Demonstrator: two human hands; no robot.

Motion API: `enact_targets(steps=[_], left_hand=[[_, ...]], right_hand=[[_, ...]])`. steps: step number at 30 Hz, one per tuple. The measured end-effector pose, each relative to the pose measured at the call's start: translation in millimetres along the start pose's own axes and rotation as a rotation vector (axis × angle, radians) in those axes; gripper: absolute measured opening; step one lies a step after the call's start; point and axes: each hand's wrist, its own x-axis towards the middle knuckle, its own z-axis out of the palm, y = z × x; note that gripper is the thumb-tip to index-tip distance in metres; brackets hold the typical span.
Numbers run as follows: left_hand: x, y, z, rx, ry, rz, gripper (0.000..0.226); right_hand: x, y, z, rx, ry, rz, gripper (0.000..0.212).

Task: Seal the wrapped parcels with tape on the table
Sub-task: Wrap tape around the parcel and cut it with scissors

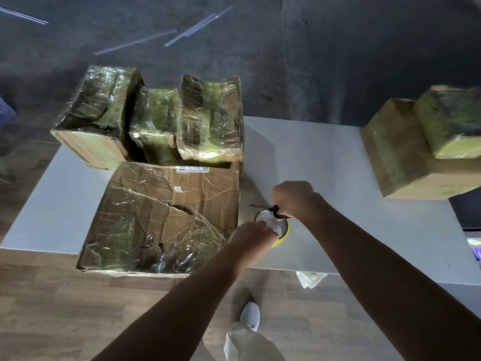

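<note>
A large flat cardboard parcel (166, 220) in clear film lies at the table's near left edge. Just right of it my left hand (251, 237) grips a yellow tape roll (282, 230) with a white core, held over the table. My right hand (294, 199) is curled round the black handles of scissors (276, 212), whose blades point left above the roll. Three wrapped parcels (210, 118) stand behind the flat one. Two more wrapped parcels (406, 149) sit at the table's right end.
The white table (338, 157) stands on a wooden floor with a dark floor area beyond it. A crumpled white piece (311, 278) hangs at the near table edge. My leg and white shoe (250, 316) show below. Metal strips (182, 35) lie on the far floor.
</note>
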Motion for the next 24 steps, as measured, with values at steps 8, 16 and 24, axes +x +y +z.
enact_targets(steps=[8,16,24], left_hand=[[8.9,5.6,-6.0,0.144,-0.062,0.026,0.029],[26.3,11.6,-2.7,0.152,-0.081,0.016,0.029],[31.0,11.0,3.6,0.099,-0.039,0.01,0.029]], right_hand=[[-3.4,31.0,39.5,0.241,0.058,0.232,0.014],[-11.8,36.6,106.4,0.385,0.072,0.37,0.026],[-6.6,32.2,119.9,0.342,0.127,0.439,0.021]])
